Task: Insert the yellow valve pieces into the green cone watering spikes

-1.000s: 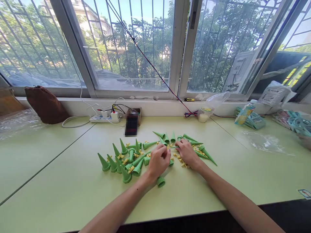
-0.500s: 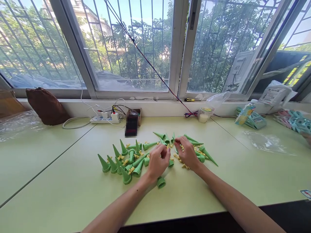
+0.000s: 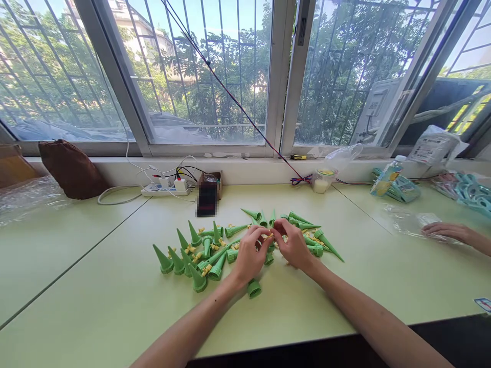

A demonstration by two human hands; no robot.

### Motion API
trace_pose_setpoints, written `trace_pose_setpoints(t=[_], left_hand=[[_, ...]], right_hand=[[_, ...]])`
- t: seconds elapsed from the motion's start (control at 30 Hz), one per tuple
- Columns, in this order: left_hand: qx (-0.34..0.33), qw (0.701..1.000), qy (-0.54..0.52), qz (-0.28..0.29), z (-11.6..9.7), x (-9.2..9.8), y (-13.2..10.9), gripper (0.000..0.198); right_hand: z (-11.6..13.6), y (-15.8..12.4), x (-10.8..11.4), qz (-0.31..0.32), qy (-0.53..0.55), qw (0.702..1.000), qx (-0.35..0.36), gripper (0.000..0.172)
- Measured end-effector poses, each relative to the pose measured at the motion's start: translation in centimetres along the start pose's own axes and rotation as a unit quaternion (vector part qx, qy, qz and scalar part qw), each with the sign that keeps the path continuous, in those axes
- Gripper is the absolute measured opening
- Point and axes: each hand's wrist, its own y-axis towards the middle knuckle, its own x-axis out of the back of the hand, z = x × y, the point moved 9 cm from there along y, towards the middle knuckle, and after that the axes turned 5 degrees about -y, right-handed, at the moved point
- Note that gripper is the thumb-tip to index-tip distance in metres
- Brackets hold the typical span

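My left hand [image 3: 251, 251] is closed in a pinch, with a small yellow plastic valve [image 3: 270, 234] at its fingertips. Touching or nearly touching it, my right hand [image 3: 292, 244] has its fingers pressed together at the same spot; what they grip is mostly hidden. Around both hands lie green cone-shaped watering spikes. Several stand point up at the left, such as one green spike [image 3: 198, 280], and others lie on their sides, like the long spike [image 3: 330, 246] on the right. Small yellow valves [image 3: 207, 269] are scattered among them. A green cap [image 3: 254, 289] rests below my left wrist.
Another person's hand [image 3: 448, 231] lies by a clear plastic bag [image 3: 402, 220] at the right. Along the back are a power strip [image 3: 151, 190], a small box [image 3: 219, 185], a plastic cup [image 3: 321, 183], a drink bottle [image 3: 386, 176] and a brown bag [image 3: 74, 171].
My hands have come together, the right moving left and slightly down to meet the left fingertips. Another person's hand has appeared at the right by the clear bag.
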Motion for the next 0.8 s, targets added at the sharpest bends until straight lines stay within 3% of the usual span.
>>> trace_pose_setpoints(t=[0.2, 0.57, 0.8], left_hand=[[-0.007, 0.999, 0.004, 0.043, 0.2, -0.8, -0.3, 0.009], [-0.065, 0.993, 0.089, 0.039, -0.2, -0.9, -0.3, 0.014], [-0.055, 0.994, 0.063, 0.07, -0.3, -1.4, -0.3, 0.015]], right_hand=[[-0.1, 0.0, 0.2, -0.013, 0.017, 1.0, -0.007, 0.008], [0.3, -0.1, 0.7, -0.038, 0.041, 0.998, -0.005, 0.011], [1.0, -0.2, 0.7, -0.031, 0.029, 0.999, 0.013, 0.01]])
